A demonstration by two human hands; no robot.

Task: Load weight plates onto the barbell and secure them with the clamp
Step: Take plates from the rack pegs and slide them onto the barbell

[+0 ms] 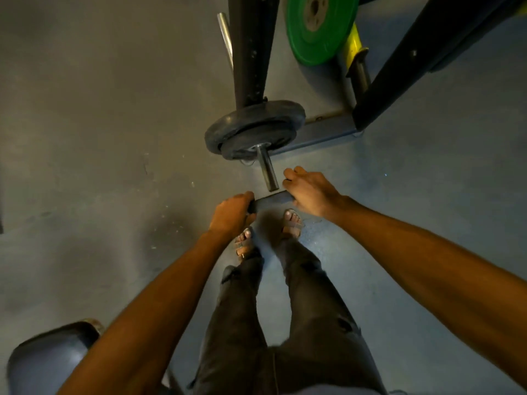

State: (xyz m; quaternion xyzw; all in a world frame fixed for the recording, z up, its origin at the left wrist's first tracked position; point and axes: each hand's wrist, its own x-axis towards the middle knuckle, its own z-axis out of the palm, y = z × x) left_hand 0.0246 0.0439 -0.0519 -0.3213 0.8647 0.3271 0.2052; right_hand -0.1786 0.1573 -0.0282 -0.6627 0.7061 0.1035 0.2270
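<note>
I hold a dark weight plate (272,200) edge-on between both hands, just in front of the tip of the barbell sleeve (266,170). My left hand (232,213) grips its left rim. My right hand (309,192) holds the right rim with the fingers spread over the top. Two black plates (251,128) sit on the sleeve further in, against the rack upright. No clamp shows anywhere.
A black rack upright (251,47) rises behind the loaded plates. A green plate (320,27) hangs on a yellow storage peg at the back right. My sandalled feet (292,223) stand under the held plate. A padded seat (48,357) sits at the bottom left.
</note>
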